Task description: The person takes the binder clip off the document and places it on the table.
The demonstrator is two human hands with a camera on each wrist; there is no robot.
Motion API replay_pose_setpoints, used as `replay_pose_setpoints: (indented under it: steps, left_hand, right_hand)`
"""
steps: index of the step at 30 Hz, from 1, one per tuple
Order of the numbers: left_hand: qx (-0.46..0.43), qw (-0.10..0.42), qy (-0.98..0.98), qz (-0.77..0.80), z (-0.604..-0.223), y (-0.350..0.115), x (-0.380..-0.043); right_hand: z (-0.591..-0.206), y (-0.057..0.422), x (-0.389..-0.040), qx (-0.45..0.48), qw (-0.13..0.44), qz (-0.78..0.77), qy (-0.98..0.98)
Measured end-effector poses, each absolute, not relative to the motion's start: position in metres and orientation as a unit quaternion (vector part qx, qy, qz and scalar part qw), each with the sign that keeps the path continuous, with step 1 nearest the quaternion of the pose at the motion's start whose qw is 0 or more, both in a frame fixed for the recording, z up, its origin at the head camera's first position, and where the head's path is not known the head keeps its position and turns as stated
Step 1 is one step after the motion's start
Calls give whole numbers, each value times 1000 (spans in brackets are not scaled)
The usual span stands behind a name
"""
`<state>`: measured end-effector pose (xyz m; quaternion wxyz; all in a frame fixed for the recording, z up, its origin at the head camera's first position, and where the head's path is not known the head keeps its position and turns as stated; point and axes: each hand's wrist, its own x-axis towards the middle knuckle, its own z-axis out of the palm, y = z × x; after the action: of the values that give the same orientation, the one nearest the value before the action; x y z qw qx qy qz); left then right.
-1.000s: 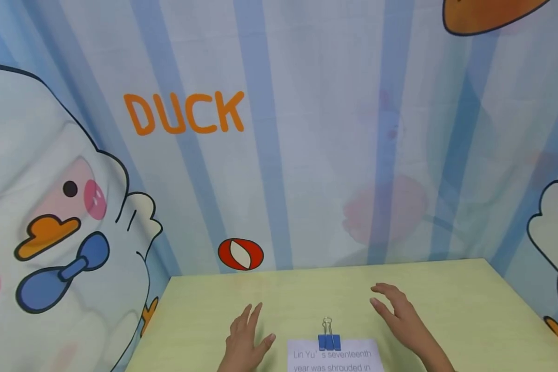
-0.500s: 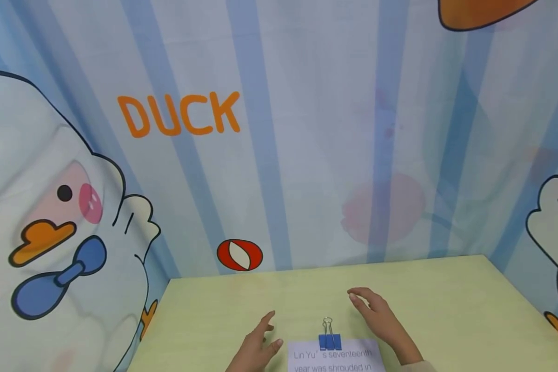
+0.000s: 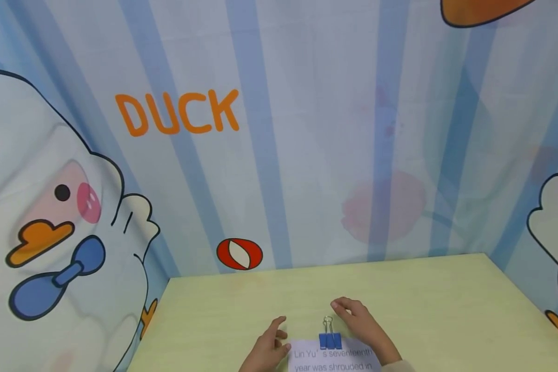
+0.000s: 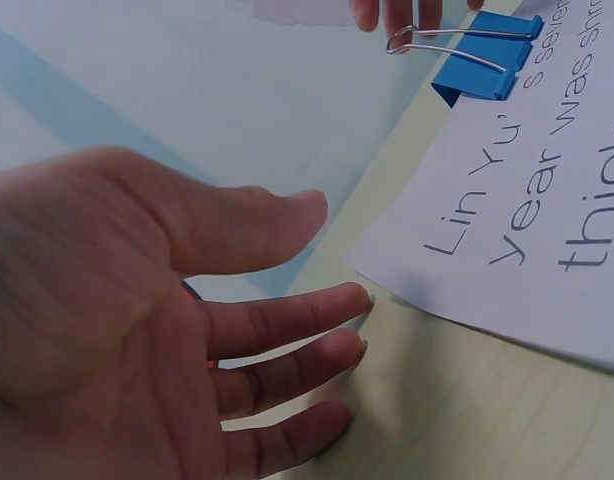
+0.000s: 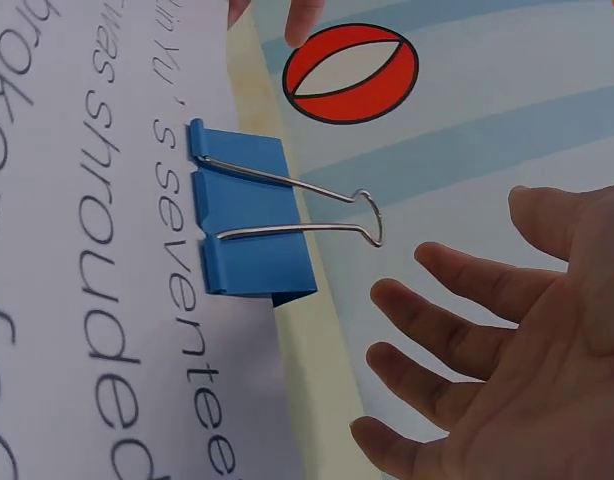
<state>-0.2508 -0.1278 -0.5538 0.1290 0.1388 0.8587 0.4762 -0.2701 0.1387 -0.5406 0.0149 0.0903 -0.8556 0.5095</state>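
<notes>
A blue binder clip (image 3: 330, 341) with silver wire handles sits on the top edge of a printed paper sheet (image 3: 307, 361) at the bottom of the head view. To the left of the clip, my left hand (image 3: 267, 349) is by the sheet's top left corner, fingers spread and holding nothing. On the other side, my right hand (image 3: 360, 323) hovers near the wire handles, apart from them. The right wrist view shows the binder clip (image 5: 252, 215) beside the loosely bent fingers of my right hand (image 5: 527, 350). In the left wrist view my left hand's (image 4: 167, 300) palm faces the sheet.
The pale yellow-green table (image 3: 423, 294) reaches back to a blue-and-white striped curtain (image 3: 307, 155). Printed on the curtain are orange DUCK lettering (image 3: 179, 113), cartoon ducks and a red ball (image 3: 239, 253).
Both hands have moved inward toward the binder clip, the right hand leftward and slightly down, the left hand rightward. The clip and sheet have stayed in place.
</notes>
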Motion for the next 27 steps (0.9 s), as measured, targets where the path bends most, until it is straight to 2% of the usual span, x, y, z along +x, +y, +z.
replay_pose_setpoints:
  steps: [10, 17, 27]
  left_hand:
    - [148, 98, 856, 486, -551, -124, -248]
    - [159, 74, 864, 473, -559, -124, -249]
    - [110, 90, 873, 467, -567, -117, -253]
  right_hand:
    - [-549, 134, -276, 143, -38, 511, -847]
    - [-555, 132, -276, 149, -41, 500, -852]
    - [-561, 132, -274, 160, -42, 479, -862]
